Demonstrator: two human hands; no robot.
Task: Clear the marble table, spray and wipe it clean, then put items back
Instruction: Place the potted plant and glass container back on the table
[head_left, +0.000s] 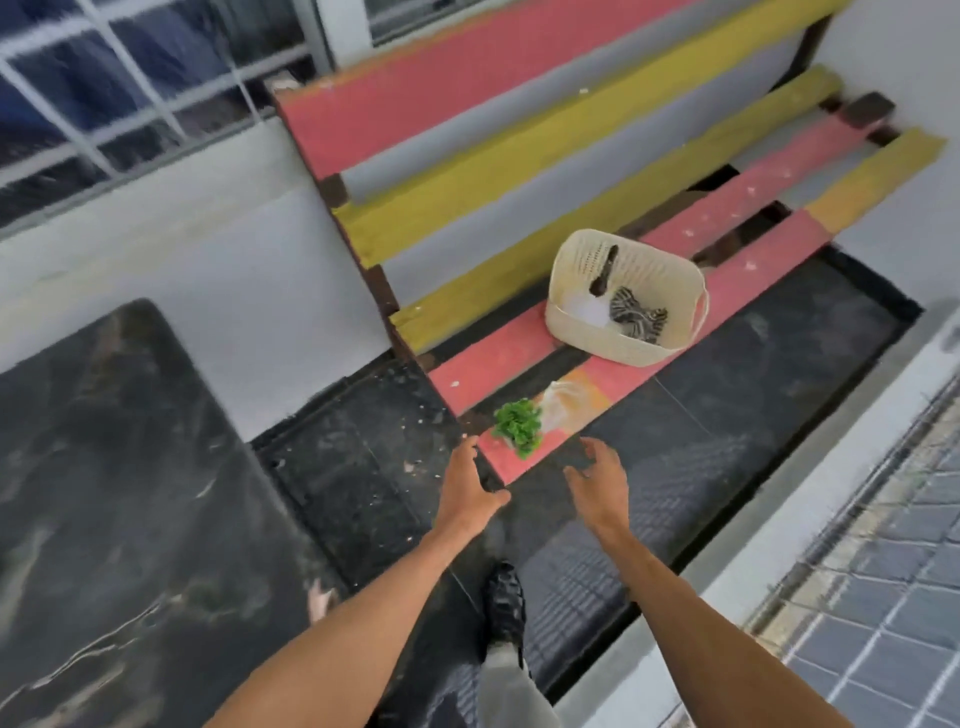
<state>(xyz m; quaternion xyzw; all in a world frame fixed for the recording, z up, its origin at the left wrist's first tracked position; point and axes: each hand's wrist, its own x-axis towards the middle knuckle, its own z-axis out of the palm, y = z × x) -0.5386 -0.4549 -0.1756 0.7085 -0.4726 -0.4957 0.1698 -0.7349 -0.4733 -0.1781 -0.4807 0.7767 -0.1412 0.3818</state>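
Observation:
The dark marble table (119, 493) fills the lower left with a bare top. On the pink front slat of a painted bench (519, 208) lies a small green plant (518, 427) in a pale pot, tipped on its side. Further back on the bench stands a cream plastic basket (576, 322) holding a striped cloth and a dark object. My left hand (467, 488) reaches out just left of the plant, fingers apart and holding nothing. My right hand (597, 483) is just right of the plant, also open. Neither hand touches the plant.
The bench has pink and yellow slats with gaps between them. Black floor tiles (353, 467) with white specks lie between table and bench. My dark shoe (504, 608) is on the floor. A white wall and window grille are at the left; a tiled strip runs at the right.

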